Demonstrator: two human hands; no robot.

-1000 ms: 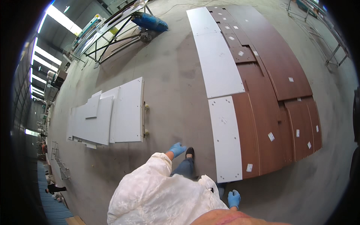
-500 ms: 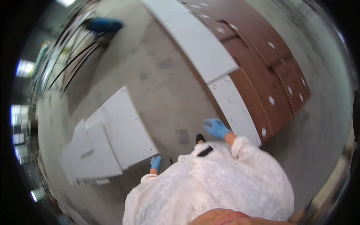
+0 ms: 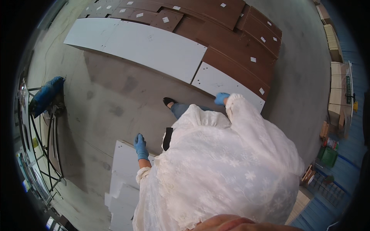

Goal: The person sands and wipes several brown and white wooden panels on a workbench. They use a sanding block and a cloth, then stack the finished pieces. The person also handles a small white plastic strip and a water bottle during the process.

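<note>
Both my hands wear blue gloves. My left hand (image 3: pixel 141 147) hangs out to the left, fingers loosely extended and holding nothing, above the edge of a white panel (image 3: pixel 125 163) lying in a low stack. My right hand (image 3: pixel 221 98) is curled in closed, with nothing visible in it. It overlaps the front edge of a white panel (image 3: pixel 225 82) on the big stack; whether it touches the panel I cannot tell. A longer white panel (image 3: pixel 154 48) lies end to end with that one. Behind them are several brown panels (image 3: pixel 235 50) with small white labels.
A dark metal frame (image 3: pixel 48 148) stands at the left, with a blue wrapped bundle (image 3: pixel 47 96) at its top. Along the right side are stacked pale boards (image 3: pixel 339 90) and a green bin (image 3: pixel 328 156). Grey concrete floor (image 3: pixel 115 92) runs between the stacks.
My view has turned left, away from the low white stack and round to the long panel stack. My left hand has come off the white panel's corner area; my right hand is closer to the stack edge.
</note>
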